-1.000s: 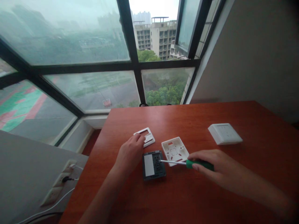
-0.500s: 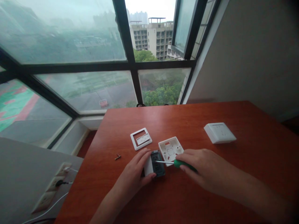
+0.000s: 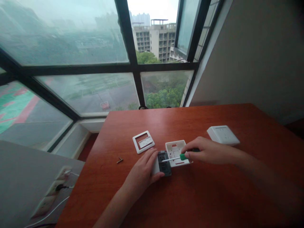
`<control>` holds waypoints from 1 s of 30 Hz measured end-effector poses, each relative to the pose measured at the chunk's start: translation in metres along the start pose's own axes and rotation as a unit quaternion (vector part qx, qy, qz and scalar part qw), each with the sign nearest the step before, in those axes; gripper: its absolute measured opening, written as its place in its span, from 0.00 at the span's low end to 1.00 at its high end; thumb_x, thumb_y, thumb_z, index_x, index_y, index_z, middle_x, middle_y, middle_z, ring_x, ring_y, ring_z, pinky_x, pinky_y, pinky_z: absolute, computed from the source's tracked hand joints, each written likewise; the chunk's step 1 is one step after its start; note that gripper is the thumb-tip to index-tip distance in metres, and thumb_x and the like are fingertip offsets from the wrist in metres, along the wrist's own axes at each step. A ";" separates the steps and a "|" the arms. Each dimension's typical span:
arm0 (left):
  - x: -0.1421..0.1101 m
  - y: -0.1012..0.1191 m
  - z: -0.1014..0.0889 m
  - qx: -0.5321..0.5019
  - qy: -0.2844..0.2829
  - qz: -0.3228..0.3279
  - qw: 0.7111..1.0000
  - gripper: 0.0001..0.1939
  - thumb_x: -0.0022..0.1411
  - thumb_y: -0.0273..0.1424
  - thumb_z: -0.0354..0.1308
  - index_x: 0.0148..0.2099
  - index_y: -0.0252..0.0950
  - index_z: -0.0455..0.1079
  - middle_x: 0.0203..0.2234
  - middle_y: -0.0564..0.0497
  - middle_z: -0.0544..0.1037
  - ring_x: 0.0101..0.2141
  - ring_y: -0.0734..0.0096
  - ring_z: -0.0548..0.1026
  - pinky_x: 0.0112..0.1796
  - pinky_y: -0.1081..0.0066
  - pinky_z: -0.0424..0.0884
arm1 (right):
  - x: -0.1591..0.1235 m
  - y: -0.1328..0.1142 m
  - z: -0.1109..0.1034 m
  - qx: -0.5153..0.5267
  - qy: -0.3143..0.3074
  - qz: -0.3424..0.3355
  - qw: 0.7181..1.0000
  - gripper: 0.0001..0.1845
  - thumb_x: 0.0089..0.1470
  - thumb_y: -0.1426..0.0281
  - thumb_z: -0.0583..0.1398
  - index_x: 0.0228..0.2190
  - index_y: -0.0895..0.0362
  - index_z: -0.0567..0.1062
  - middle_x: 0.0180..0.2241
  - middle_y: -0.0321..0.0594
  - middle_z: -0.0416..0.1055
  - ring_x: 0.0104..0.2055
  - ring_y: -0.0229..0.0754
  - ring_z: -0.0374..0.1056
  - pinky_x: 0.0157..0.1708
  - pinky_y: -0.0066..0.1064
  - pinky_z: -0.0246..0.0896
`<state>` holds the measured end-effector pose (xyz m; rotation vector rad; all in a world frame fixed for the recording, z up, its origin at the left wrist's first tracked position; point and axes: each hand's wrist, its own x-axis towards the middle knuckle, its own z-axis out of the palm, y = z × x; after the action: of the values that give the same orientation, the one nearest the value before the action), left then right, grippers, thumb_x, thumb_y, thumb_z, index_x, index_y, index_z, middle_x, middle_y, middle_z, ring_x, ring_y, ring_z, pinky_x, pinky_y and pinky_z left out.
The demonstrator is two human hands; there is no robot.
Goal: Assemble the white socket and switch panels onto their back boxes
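My left hand (image 3: pixel 145 167) is closed around a white-and-dark-grey wall socket module (image 3: pixel 166 170), thumb at the near side and fingers at the far side. The dark face of the module points up. In my right hand (image 3: pixel 206 150) is a screwdriver (image 3: pixel 183 156) with a green-and-black handle, held nearly level. Its metal tip rests at or just over the dark part of the module; contact is hard to make out. Beneath the shaft lies an open white back box (image 3: pixel 176 146), partly covered by my right fingers and close against the module.
A white frame (image 3: pixel 136 144) with a small white plate (image 3: pixel 145 142) lies beyond my left hand. Two small screws (image 3: pixel 120 160) lie on the left of the brown table (image 3: pixel 123 123). A closed white switch box (image 3: pixel 223 134) stands at the right. Windows rise behind the table.
My left hand and the socket module have shifted right. My right hand has moved up and right with the screwdriver, and the back box has turned and slid right.
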<state>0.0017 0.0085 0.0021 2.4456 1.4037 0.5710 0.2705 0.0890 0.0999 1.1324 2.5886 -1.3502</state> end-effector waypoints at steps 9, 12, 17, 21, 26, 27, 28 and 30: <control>-0.001 0.000 0.001 0.036 0.037 0.005 0.999 0.35 0.57 0.42 0.64 0.60 0.32 0.59 0.56 0.35 0.70 0.54 0.50 0.71 0.53 0.55 0.71 | -0.010 0.017 0.023 0.081 0.032 0.033 0.996 0.17 0.60 0.63 0.55 0.40 0.58 0.80 0.30 0.39 0.76 0.28 0.39 0.68 0.29 0.27 0.58; -0.001 0.000 0.000 0.047 0.072 -0.009 0.996 0.33 0.56 0.40 0.65 0.59 0.33 0.60 0.53 0.36 0.72 0.52 0.50 0.72 0.51 0.54 0.72 | -0.019 0.016 0.031 0.070 0.063 0.038 0.995 0.17 0.60 0.61 0.55 0.41 0.56 0.80 0.33 0.40 0.78 0.32 0.42 0.71 0.32 0.29 0.60; 0.002 0.001 -0.006 0.058 0.124 -0.054 0.989 0.26 0.61 0.33 0.61 0.60 0.39 0.60 0.48 0.43 0.73 0.48 0.54 0.73 0.49 0.57 0.72 | -0.030 0.015 0.042 0.054 0.114 0.045 0.991 0.17 0.60 0.60 0.55 0.44 0.52 0.79 0.42 0.41 0.78 0.42 0.47 0.72 0.38 0.31 0.62; 0.009 0.001 -0.020 -0.021 0.144 -0.079 0.986 0.16 0.67 0.29 0.52 0.57 0.41 0.63 0.44 0.47 0.73 0.42 0.65 0.75 0.43 0.68 0.73 | -0.034 0.016 0.045 0.051 0.118 0.049 0.990 0.17 0.61 0.60 0.55 0.45 0.52 0.79 0.46 0.41 0.77 0.46 0.49 0.71 0.39 0.32 0.63; 0.030 -0.004 -0.036 -0.045 0.199 -0.103 0.974 0.14 0.66 0.28 0.51 0.53 0.40 0.67 0.43 0.49 0.74 0.31 0.73 0.74 0.32 0.74 0.72 | -0.038 0.013 0.047 0.056 0.124 0.051 0.989 0.18 0.60 0.60 0.55 0.45 0.52 0.79 0.46 0.42 0.77 0.48 0.50 0.71 0.44 0.34 0.62; 0.035 -0.006 -0.036 -0.036 0.205 -0.096 0.973 0.14 0.66 0.27 0.51 0.53 0.40 0.67 0.43 0.49 0.74 0.31 0.73 0.75 0.33 0.74 0.72 | -0.038 0.012 0.047 0.059 0.124 0.049 0.989 0.18 0.60 0.60 0.55 0.45 0.52 0.79 0.46 0.42 0.77 0.48 0.50 0.71 0.45 0.35 0.63; 0.041 -0.009 -0.034 -0.028 0.205 -0.081 0.975 0.13 0.66 0.27 0.51 0.51 0.40 0.68 0.43 0.48 0.75 0.34 0.71 0.76 0.35 0.73 0.72 | -0.039 0.012 0.047 0.063 0.124 0.047 0.989 0.18 0.60 0.60 0.56 0.46 0.52 0.79 0.46 0.42 0.77 0.48 0.50 0.71 0.45 0.35 0.63; 0.051 -0.016 -0.027 -0.015 0.188 -0.046 0.981 0.11 0.65 0.26 0.51 0.48 0.40 0.70 0.42 0.48 0.77 0.39 0.67 0.77 0.39 0.70 0.73 | -0.039 0.011 0.048 0.067 0.125 0.045 0.989 0.18 0.60 0.61 0.56 0.46 0.52 0.79 0.45 0.43 0.77 0.47 0.50 0.71 0.45 0.35 0.63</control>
<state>0.0002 0.0619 0.0302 2.3176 1.6188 1.0680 0.2914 0.0358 0.0747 1.5107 2.6021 -1.4698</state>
